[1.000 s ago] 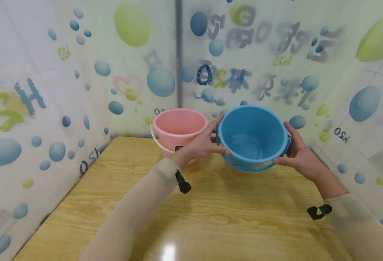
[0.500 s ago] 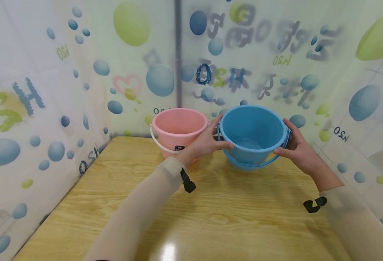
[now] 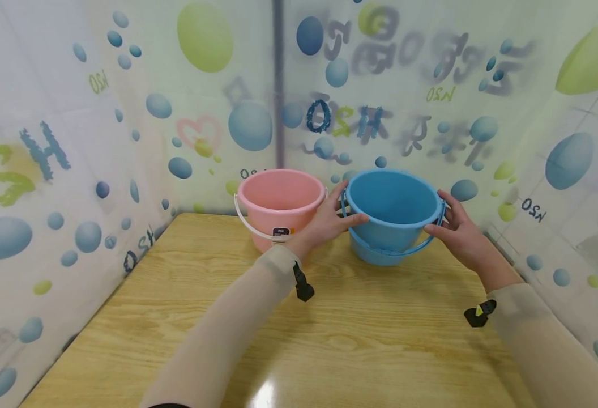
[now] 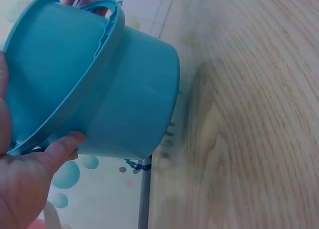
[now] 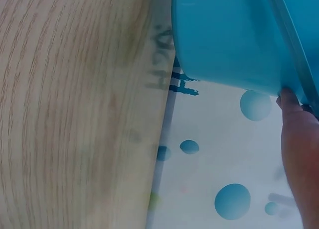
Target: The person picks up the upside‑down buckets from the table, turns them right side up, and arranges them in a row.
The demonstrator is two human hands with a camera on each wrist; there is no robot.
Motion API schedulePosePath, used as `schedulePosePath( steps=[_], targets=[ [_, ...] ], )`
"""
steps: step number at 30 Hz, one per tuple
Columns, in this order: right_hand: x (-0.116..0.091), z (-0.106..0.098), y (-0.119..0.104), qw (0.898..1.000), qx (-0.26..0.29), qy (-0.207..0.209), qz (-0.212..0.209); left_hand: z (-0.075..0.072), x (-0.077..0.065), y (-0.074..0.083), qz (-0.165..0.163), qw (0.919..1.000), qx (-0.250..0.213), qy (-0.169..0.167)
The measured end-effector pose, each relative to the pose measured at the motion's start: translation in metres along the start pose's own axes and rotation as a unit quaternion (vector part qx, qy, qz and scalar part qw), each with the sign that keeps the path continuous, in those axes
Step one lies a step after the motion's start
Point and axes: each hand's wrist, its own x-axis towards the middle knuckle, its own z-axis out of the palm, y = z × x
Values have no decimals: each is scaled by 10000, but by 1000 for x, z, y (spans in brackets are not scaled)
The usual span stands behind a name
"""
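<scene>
- At the far end of the light wooden table (image 3: 329, 340), seen from the head camera, a round blue plastic bucket (image 3: 392, 212) sits with its mouth open toward us, its blue handle hanging down across the front. The left hand (image 3: 329, 222) is on its left rim, thumb curled over the lip, fingers (image 3: 341, 195) wrapped round behind; that hand is gripping it. The right hand (image 3: 454, 231) takes the opposite rim, thumb on the front edge, fingers round the back, gripping as well. Just to the left, touching or all but touching the left hand, stands a round pink plastic bucket (image 3: 280, 207) with a white handle, upright. Both buckets are close to the bubble-printed wall sheet (image 3: 406, 102) at the back corner. Pale sleeves cover both forearms.
- On to the left wrist camera: the blue bucket (image 4: 114, 99) fills the frame, its base right by the table edge (image 4: 249, 114). The left hand (image 4: 30, 179) clamps the rim from below, thumb pressed on the outer wall. Whether the base is actually down on the wood, I cannot tell.
- And the right wrist camera: the blue bucket's wall (image 5: 229, 35) at the top, a fingertip of the right hand (image 5: 299, 139) pressed up under its rim, the table (image 5: 75, 109) running alongside.
</scene>
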Motion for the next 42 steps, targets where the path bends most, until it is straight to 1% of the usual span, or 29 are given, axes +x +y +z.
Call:
schedulePosePath(
  steps=[4,9,12,15,20,27,31,35,42],
  targets=[
    [3,-1,6,9989,-411,-8,242,3,2,-7,-91,9999,34,80],
    [3,-2,9,9962,-720,-34,483,5,4,-13,-244,9997,22,21],
    [2,-2,12,9968,-585,-69,541,6,4,-15,-401,9992,-28,-4],
    [1,-2,14,9979,-309,-85,557,8,7,-15,-545,9984,-170,-8],
    [1,-3,18,9979,45,-52,649,10,11,-14,-627,9965,-539,-102],
    [2,-1,20,9967,-413,63,701,8,15,-17,-682,9942,-780,-273],
    [3,1,20,9967,-370,196,699,8,17,-17,-720,9941,-758,-285],
    [3,3,21,9960,-453,296,713,9,19,-14,-806,9941,-670,-275],
    [3,7,21,9958,-530,355,657,8,20,-13,-909,9931,-676,-300]
  ],
)
